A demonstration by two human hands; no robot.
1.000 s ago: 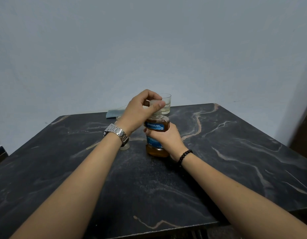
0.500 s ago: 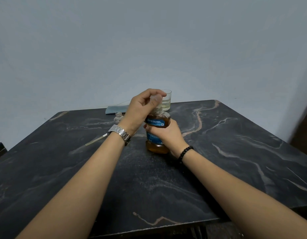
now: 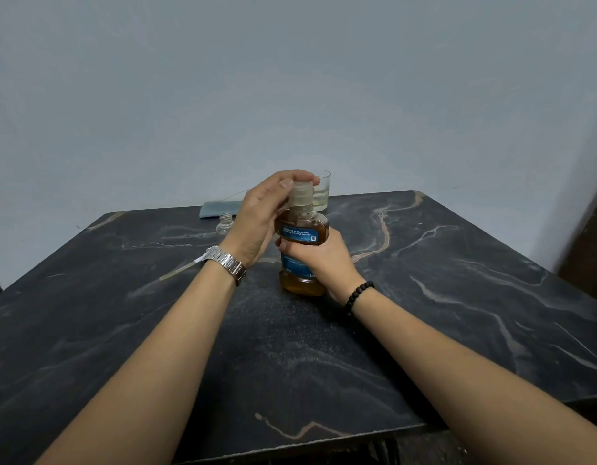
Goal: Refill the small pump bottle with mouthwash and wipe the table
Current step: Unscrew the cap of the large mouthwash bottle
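The mouthwash bottle (image 3: 302, 250) stands upright mid-counter (image 3: 458, 313), clamped round its waist by the right hand (image 3: 319, 260). The cap (image 3: 301, 193) is pinched by the left hand (image 3: 260, 223), whose grip has been shifted round since a second ago, the thumb now laid on top; unscrewing is judged underway, pouring not begun. The small pump bottle (image 3: 224, 223), uncapped, is seen behind the left wrist, near a glass (image 3: 320, 193) and cloth (image 3: 216, 209).
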